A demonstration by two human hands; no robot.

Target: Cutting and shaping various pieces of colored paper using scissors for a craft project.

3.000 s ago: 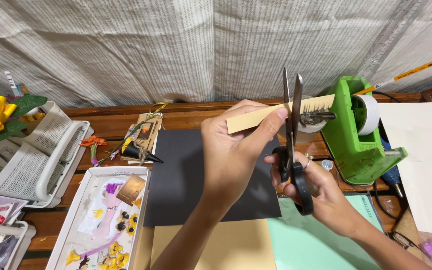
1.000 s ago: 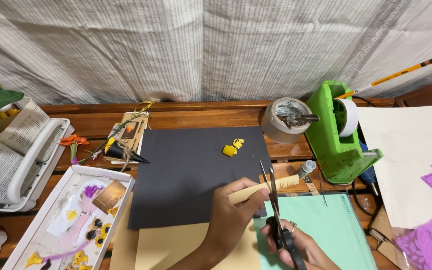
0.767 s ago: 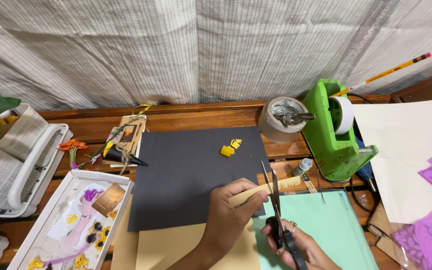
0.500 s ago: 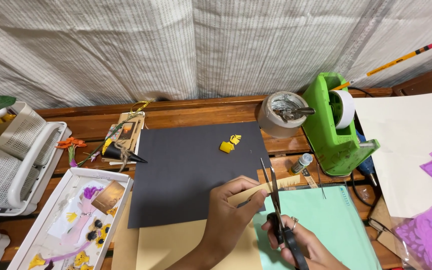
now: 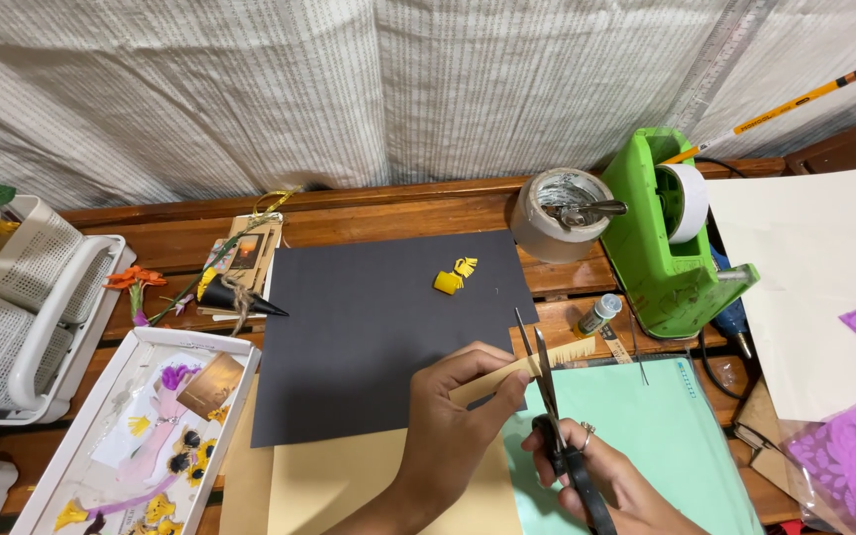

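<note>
The left hand pinches a tan paper strip; the right hand is clamped on scissors, snipping fringe. The next snip probably needs the strip fed sideways between the blades

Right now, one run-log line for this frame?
left hand: holds tan paper strip | right hand: grips black scissors, blades open at strip's fringed end | under: black sheet, mint sheet | nearby: green tape dispenser
</note>
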